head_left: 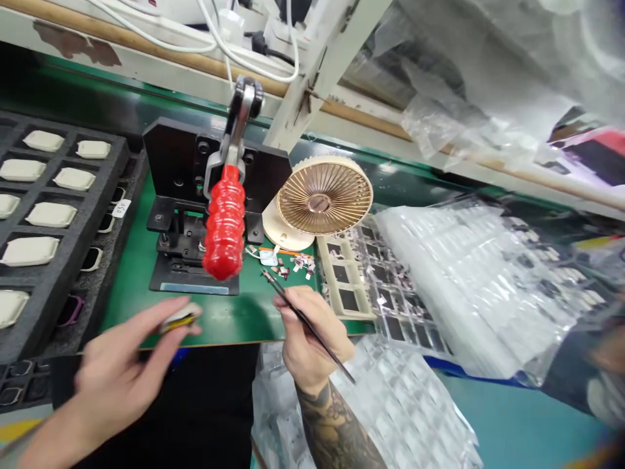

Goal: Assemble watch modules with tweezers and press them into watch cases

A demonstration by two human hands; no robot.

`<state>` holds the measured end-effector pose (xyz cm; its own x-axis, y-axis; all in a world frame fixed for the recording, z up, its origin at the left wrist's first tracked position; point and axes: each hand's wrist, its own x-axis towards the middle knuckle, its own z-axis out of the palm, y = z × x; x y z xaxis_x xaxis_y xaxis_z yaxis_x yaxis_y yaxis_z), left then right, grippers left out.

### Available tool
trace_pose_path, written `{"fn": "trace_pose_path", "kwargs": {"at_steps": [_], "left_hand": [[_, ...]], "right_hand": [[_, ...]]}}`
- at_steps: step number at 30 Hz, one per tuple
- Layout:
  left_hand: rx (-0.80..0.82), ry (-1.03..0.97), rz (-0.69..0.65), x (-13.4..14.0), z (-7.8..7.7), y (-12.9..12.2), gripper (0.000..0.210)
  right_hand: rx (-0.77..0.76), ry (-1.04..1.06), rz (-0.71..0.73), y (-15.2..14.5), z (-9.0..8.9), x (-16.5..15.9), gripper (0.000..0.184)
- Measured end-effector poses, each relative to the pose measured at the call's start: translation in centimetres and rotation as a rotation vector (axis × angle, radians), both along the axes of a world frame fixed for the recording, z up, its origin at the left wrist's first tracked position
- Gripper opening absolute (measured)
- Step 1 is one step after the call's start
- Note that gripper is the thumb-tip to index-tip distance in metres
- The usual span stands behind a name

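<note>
Between the thumb and fingers of my left hand (pixel 131 355) is a small white watch case (pixel 181 318) with a yellow strip along its side; blur hides finer detail. It is held over the front edge of the green bench. My right hand (pixel 312 329) grips dark tweezers (pixel 312 326), whose tips point at a pile of tiny flex parts (pixel 303 262) on the mat. Whether the tips hold a part is too small to tell. Behind both hands stands a black toggle-clamp press (pixel 180 221) with a red ridged handle (pixel 224 225) upright.
A cream fan (pixel 325 195) stands behind the small parts. At left, a dark foam tray (pixel 63 254) holds several white watch cases. To the right are a cream compartment tray (pixel 332 303), clear trays (pixel 375 277) and bubble-wrap bags (pixel 459 280). A post (pixel 312 71) rises behind.
</note>
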<state>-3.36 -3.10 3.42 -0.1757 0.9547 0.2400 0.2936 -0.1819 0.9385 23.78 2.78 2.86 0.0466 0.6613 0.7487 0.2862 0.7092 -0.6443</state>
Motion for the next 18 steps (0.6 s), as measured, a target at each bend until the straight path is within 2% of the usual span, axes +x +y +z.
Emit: {"fn": "trace_pose_path", "kwargs": {"at_steps": [2, 5, 10, 18], "left_hand": [[-0.159, -0.257, -0.209, 3.9, -1.6, 1.3, 0.033], [-0.265, -0.491, -0.312, 6.8, -2.9, 3.4, 0.035], [-0.286, -0.452, -0.292, 6.4, -3.6, 3.7, 0.041], [-0.287, -0.423, -0.319, 6.2, -3.7, 3.5, 0.041]], "right_hand": [[-0.031, 0.040, -0.003, 0.0, 0.3, -1.0, 0.043], [-0.076, 0.012, 0.034, -0.3, 0.2, -2.0, 0.039], [-0.191, -0.021, 0.123, -1.0, -1.2, -2.5, 0.036], [-0.274, 0.041, 0.141, -1.1, -3.0, -2.9, 0.035]]}}
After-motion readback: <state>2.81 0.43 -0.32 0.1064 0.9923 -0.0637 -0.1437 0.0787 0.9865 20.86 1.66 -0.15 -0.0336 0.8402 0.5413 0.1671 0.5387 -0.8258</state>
